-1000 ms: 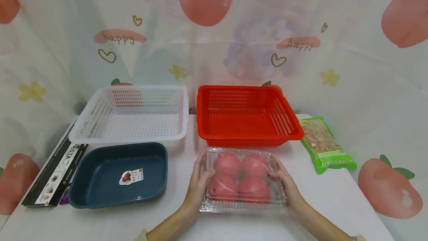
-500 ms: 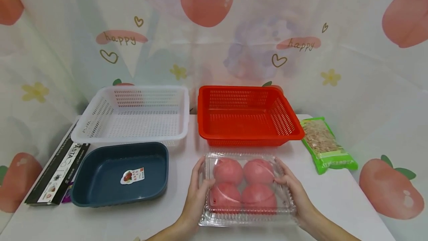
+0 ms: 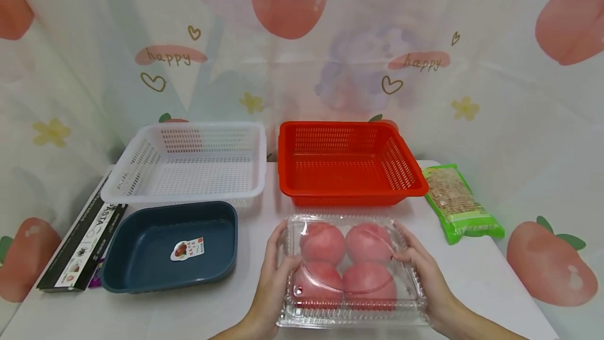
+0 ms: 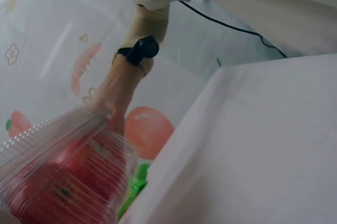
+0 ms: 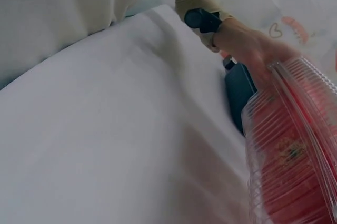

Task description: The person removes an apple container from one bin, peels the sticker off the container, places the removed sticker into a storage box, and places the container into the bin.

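The clear plastic clamshell box (image 3: 351, 272) is sitting at the near edge of the table (image 3: 472, 277), just in front of the red basket (image 3: 349, 164). Its long axis is running left to right across the person, its lid is facing up, and its near edge is looking tipped slightly toward the camera. It is closed, ribbed along the rim, and is showing 4 pinkish-red tomatoes (image 3: 323, 243) packed 2 by 2 inside.

The left hand (image 3: 271, 282) is gripping the box's left end, thumb curling over the lid. The right hand (image 3: 427, 277) is gripping the right end the same way.

The head view is giving the whole layout: a white basket (image 3: 189, 164) beside the red one, a dark blue tray (image 3: 141, 248) with a sticker left of the box, a black carton (image 3: 80, 245) at the far left, and a green packet (image 3: 460, 206) at the right. The left wrist view is showing instead the right wrist wearing a black strap, and the box (image 4: 63, 176) from its side. The right wrist view is showing the ribbed lid (image 5: 295, 150) close up, blurred, with the left hand (image 5: 247, 45) beyond.
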`<move>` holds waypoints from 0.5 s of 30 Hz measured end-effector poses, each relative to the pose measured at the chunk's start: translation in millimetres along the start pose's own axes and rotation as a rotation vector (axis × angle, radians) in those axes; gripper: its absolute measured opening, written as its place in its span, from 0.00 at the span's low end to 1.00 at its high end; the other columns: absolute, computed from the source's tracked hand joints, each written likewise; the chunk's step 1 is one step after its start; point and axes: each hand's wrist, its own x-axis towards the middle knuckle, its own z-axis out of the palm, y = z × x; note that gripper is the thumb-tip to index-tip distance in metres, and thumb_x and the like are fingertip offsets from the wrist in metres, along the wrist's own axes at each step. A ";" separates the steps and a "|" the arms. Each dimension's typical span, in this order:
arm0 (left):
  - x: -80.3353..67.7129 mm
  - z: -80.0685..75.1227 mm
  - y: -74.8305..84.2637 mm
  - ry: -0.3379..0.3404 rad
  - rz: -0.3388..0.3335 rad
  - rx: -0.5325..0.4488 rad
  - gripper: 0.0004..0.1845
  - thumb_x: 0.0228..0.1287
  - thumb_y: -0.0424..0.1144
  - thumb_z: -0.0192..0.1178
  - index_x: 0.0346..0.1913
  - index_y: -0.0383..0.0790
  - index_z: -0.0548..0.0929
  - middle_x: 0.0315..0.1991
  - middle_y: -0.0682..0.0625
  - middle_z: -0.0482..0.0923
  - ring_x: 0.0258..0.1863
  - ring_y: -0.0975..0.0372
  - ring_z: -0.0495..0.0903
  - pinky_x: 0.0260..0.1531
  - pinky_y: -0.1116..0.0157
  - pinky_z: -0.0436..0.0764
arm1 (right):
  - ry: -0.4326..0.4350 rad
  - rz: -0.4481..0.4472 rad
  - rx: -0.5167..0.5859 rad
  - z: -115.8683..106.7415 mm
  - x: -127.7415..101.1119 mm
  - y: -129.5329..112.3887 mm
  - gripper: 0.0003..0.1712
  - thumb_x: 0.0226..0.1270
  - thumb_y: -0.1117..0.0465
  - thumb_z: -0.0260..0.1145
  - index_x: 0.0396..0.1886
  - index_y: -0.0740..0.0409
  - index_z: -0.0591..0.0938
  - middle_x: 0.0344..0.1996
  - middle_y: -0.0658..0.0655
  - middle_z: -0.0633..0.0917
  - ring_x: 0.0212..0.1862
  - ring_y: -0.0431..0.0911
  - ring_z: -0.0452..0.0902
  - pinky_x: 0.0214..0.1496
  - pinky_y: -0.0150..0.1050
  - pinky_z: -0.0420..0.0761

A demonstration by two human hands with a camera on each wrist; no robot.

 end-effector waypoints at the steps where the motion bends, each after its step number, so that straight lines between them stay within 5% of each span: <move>1: -1.3 0.0 2.0 -0.002 0.003 -0.002 0.35 0.68 0.42 0.49 0.74 0.65 0.49 0.75 0.52 0.44 0.67 0.49 0.60 0.56 0.53 0.78 | -0.003 -0.005 0.000 0.1 -1.3 -1.6 0.40 0.69 0.56 0.42 0.78 0.32 0.43 0.77 0.48 0.46 0.71 0.47 0.46 0.55 0.28 0.71; 11: -6.2 0.5 17.1 0.007 0.021 -0.002 0.36 0.68 0.43 0.50 0.74 0.62 0.47 0.75 0.51 0.45 0.68 0.51 0.57 0.57 0.56 0.78 | -0.012 0.001 0.017 2.9 -6.9 -20.5 0.39 0.70 0.56 0.41 0.77 0.30 0.42 0.78 0.50 0.44 0.72 0.49 0.48 0.55 0.31 0.75; 15: -6.9 0.8 22.3 0.004 0.044 -0.002 0.36 0.68 0.43 0.49 0.75 0.60 0.46 0.74 0.49 0.47 0.67 0.52 0.57 0.56 0.59 0.78 | -0.021 0.000 0.038 3.4 -8.8 -27.8 0.38 0.70 0.55 0.41 0.76 0.25 0.44 0.77 0.49 0.45 0.66 0.42 0.62 0.55 0.33 0.78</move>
